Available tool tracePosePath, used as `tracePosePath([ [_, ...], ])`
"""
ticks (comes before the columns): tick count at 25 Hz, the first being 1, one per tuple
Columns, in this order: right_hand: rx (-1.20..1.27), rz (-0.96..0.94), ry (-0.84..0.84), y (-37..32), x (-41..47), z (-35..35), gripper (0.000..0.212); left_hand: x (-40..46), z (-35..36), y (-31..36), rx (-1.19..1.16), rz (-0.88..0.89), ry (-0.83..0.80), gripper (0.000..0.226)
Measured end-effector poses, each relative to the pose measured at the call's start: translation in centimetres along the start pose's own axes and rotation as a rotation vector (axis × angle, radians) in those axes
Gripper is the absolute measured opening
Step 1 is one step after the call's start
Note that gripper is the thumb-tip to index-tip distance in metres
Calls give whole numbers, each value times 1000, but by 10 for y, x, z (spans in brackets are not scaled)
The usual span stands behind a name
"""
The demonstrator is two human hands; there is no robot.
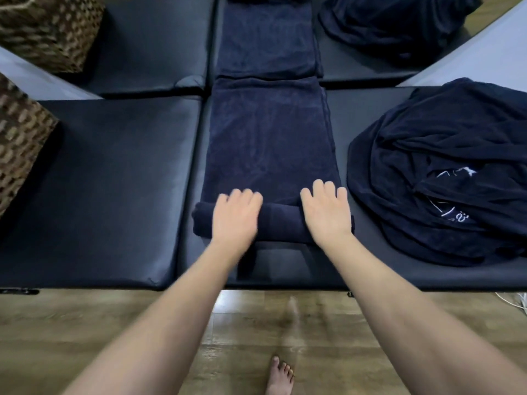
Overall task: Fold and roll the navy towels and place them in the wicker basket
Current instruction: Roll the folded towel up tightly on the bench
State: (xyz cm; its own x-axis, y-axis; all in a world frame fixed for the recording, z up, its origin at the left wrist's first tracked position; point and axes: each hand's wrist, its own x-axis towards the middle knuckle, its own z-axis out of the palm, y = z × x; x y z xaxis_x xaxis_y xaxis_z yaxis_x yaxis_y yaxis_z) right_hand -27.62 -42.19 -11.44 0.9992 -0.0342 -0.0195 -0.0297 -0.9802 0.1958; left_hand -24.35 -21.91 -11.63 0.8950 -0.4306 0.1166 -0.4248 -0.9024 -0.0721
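Two bare hands lie palm down on the rolled end of a navy towel (pixel 271 143) on a padded black table (pixel 114 181). The left hand (pixel 236 218) and the right hand (pixel 326 212) rest side by side on the roll, fingers nearly straight and close together, curved only slightly over the cloth; neither hand pinches it. The left hand is blurred. The fingertips of both reach the far edge of the roll, where the flat part of the towel begins.

Beyond the fingertips the towel runs away as a long narrow strip, folded lengthwise, smooth with faint creases, as far as a mirror at the table's far edge, which repeats it. Between the hands a short stretch of the roll shows; its left end juts out past the left hand, thick and rounded.

Right of the right hand, near but not touching the strip, lies a heap of loose navy towels (pixel 445 178), crumpled, with white stitched markings on one fold. Well to the left of the left hand stands a wicker basket (pixel 20 138) of brown and tan weave, at the table's edge and partly cut off by the frame.

The table's cushion is split by a seam running under the strip. Below the forearms lie a wood-plank floor (pixel 85 323) and a bare foot (pixel 279 377).
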Motion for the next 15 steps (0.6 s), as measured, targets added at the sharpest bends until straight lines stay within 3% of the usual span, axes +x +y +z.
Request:
tracePosePath([
  [2,77,-13,-47,-1,-4,7,34,-29,17,12,-120,2,136,21],
  [3,86,-9,-85,2,-5,9,38,-40,24,13,-130,-22,113,35],
  [5,112,29,30,2,-3,8,33,-50,31,10,-57,-32,28,55],
  [8,221,-44,331,-10,-16,16,22,-36,27,10,3,-55,-21,58],
  [12,229,-166,275,-13,-45,47,61,-20,25,5,-21,-74,-47,49],
  [15,240,-173,218,-5,-27,46,59,6,12,-3,-86,-104,-162,55],
])
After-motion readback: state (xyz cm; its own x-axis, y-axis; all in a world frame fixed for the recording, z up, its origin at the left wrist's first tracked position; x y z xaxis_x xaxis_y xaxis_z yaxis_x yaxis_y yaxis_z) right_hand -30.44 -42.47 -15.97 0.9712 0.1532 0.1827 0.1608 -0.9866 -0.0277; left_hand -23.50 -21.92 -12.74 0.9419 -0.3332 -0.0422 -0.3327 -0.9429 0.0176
